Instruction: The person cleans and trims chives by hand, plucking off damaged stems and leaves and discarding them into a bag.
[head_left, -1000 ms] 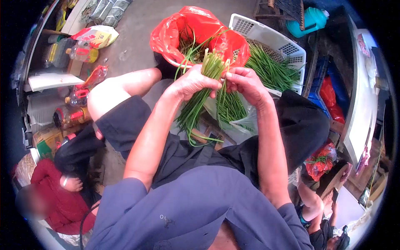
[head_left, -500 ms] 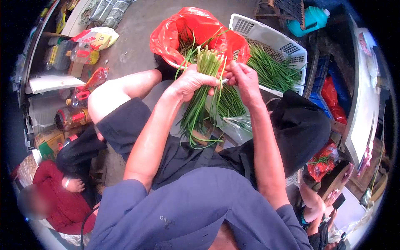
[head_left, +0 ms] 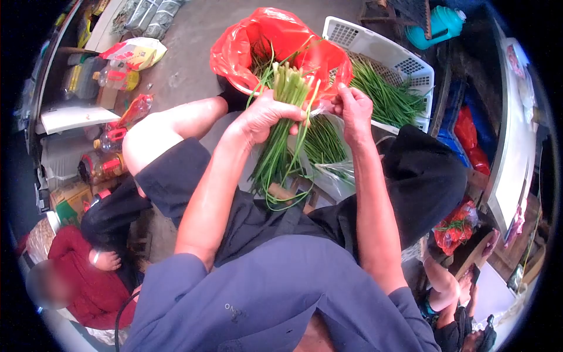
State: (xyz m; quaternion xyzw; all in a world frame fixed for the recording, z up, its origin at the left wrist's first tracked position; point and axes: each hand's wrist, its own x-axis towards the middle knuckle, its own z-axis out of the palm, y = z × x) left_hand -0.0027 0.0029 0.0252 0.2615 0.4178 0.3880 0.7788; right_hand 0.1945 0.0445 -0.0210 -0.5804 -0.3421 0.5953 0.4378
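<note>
My left hand is wrapped round a bunch of long green stalks, pale cut ends up and thin leaves hanging over my lap. To its right my right hand is raised with thumb and fingers pinched together; what they hold, if anything, is too small to make out. Beneath and between the hands lies another green bundle on clear plastic. Just beyond the hands stands a container lined with a red bag, with stalks and scraps inside.
A white basket with more green stalks is at the back right. Bottles line the left side. A person in a red top sits at lower left; another person's legs show at lower right. A turquoise jug stands beyond.
My right hand has moved away from the bunch, to the right, after working close against it. My left hand keeps its hold on the stalks.
</note>
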